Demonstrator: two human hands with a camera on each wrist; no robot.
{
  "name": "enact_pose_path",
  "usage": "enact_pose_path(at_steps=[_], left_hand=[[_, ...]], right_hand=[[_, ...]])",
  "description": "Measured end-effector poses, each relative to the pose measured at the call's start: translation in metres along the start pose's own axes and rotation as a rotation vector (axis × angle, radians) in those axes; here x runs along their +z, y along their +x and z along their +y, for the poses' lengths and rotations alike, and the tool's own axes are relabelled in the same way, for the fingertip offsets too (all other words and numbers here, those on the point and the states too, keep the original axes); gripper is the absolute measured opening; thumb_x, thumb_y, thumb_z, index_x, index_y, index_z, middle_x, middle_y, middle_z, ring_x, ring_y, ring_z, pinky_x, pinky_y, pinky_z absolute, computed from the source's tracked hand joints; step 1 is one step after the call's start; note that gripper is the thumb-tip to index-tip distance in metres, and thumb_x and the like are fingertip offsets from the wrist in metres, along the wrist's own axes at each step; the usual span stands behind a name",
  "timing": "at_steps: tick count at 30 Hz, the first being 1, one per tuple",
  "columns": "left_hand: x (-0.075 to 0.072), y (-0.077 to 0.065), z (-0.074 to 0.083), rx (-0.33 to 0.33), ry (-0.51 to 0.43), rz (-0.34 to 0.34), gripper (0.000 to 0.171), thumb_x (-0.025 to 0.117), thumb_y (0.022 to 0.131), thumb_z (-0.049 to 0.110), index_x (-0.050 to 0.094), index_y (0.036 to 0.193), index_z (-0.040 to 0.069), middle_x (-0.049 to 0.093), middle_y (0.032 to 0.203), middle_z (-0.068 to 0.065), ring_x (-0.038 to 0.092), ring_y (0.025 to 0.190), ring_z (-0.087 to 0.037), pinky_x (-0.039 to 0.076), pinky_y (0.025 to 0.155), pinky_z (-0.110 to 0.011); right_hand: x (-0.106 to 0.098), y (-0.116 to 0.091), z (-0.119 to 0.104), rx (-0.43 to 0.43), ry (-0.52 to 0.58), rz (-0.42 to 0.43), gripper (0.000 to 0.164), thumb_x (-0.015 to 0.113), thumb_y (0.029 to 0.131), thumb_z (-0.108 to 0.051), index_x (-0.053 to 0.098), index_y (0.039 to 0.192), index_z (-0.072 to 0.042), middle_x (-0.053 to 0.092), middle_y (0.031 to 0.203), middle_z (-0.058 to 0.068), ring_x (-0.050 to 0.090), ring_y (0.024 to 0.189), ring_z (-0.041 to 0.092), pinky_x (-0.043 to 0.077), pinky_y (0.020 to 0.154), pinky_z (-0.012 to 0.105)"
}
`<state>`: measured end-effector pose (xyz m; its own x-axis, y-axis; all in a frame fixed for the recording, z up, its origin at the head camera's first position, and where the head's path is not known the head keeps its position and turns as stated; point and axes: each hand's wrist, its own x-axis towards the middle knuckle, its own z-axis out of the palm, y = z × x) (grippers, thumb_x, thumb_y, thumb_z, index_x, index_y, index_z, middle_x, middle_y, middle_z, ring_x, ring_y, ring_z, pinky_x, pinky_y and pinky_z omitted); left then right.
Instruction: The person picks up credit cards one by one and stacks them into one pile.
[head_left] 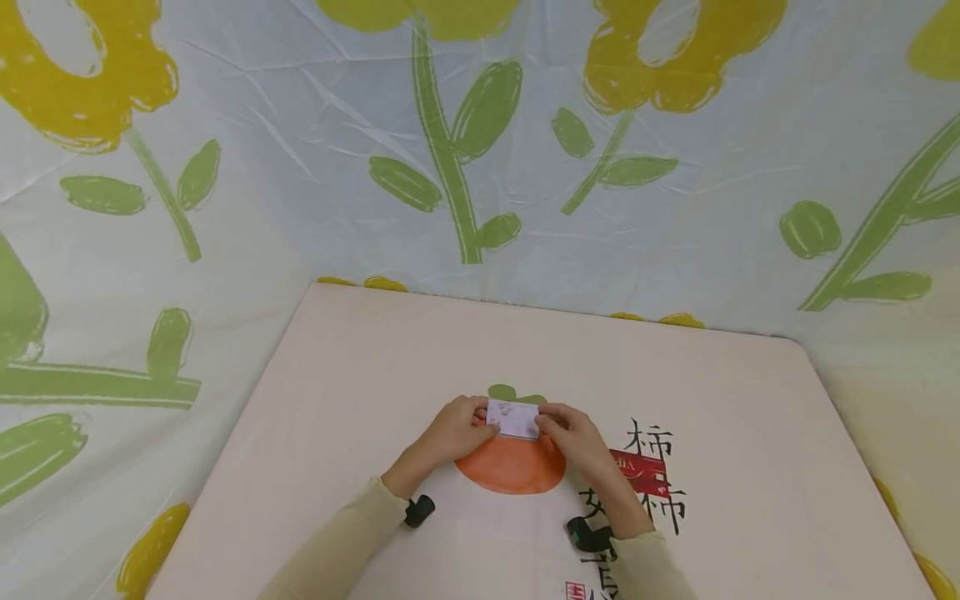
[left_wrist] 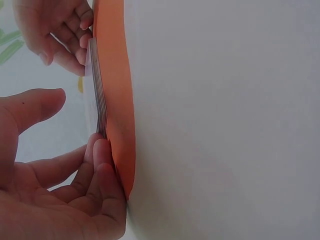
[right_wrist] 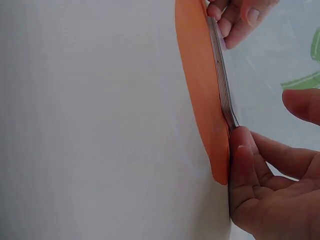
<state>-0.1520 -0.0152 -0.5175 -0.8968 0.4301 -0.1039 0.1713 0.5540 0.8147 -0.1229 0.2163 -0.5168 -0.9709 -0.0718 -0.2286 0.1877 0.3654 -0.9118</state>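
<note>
A stack of cards lies flat over the printed orange persimmon, its top card pale with small print. Both wrist views show its edge, several thin layers thick. My left hand holds the left end, its curled fingertips right at the card edge. At the opposite end my right hand holds the stack the same way, fingers bent against the corner. In the wrist views each near thumb stands raised, apart from the cards.
A red card marked VIP lies on the pale table mat, partly behind the right forearm. Black characters are printed on the mat. Dark wrist devices sit under both wrists. A flowered cloth hangs around the table.
</note>
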Motion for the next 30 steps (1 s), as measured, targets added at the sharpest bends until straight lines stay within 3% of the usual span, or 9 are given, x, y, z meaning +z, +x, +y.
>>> enact_pose_path(at_steps=[19,30], left_hand=[[0.000,0.000,-0.004,0.043,0.045,0.010,0.029,0.072,0.089,0.016,0.067,0.113,0.001,0.061,0.094,-0.007,0.056,0.089,-0.020,0.049,0.078,-0.032],[-0.004,0.001,-0.011,-0.002,0.014,0.026,0.046,0.072,0.090,0.023,0.063,0.126,-0.003,0.062,0.103,-0.005,0.060,0.094,-0.016,0.051,0.085,-0.032]], right_hand=[[0.001,0.001,0.005,0.011,-0.028,0.010,0.037,0.062,0.100,-0.020,0.061,0.130,0.002,0.063,0.120,0.014,0.058,0.105,0.029,0.053,0.092,0.040],[-0.003,-0.001,0.003,0.000,-0.009,0.025,0.037,0.060,0.101,-0.021,0.060,0.131,0.001,0.064,0.119,0.015,0.059,0.105,0.029,0.052,0.093,0.040]])
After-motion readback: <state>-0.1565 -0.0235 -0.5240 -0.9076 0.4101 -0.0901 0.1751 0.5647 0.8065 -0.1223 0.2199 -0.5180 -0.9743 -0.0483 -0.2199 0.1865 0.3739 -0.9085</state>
